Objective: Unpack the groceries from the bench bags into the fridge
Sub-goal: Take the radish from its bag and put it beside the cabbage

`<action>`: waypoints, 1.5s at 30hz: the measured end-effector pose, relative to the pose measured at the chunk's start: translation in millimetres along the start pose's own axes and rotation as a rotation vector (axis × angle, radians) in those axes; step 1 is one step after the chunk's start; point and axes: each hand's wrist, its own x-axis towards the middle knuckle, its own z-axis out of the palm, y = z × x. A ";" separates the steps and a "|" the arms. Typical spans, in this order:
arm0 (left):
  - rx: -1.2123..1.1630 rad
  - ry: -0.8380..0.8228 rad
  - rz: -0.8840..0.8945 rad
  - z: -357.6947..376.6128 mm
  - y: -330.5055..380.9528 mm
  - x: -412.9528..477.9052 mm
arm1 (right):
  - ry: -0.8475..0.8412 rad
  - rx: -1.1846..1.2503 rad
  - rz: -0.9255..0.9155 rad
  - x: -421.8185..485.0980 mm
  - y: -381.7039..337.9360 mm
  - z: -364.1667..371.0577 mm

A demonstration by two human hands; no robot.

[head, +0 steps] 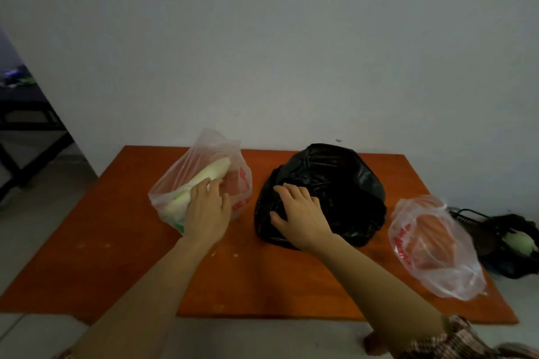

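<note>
Right hand (300, 213) on black bag (338, 169); left hand (207, 208) seemingly grips vegetable (214, 172).

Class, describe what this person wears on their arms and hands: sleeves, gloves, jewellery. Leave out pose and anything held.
The left hand and right hand are bare: no gloves, rings or watch show. Both forearms are uncovered. A gathered sleeve, patterned brown and pale, covers the right arm from about the elbow.

No text was legible to us. We noted red print (242, 178) on the clear bag (213, 148), just right of the left hand (207, 210). Red lettering (404, 239) on the second clear bag (437, 265), well right of the right hand (300, 216), was equally blurred.
</note>
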 end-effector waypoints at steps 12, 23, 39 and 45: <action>0.205 -0.261 0.439 46.7 -155.6 170.5 | 0.001 -0.226 -0.267 192.2 -65.4 69.4; 0.455 -0.528 0.677 104.9 -212.7 279.5 | -0.320 -0.445 -0.022 292.8 -42.8 120.1; -0.296 -0.576 0.334 121.8 -257.6 263.1 | -0.239 -0.515 -0.198 290.5 -83.7 177.8; -0.331 -0.781 0.172 90.6 -295.2 207.6 | -0.327 -0.540 -0.369 273.4 -102.9 188.9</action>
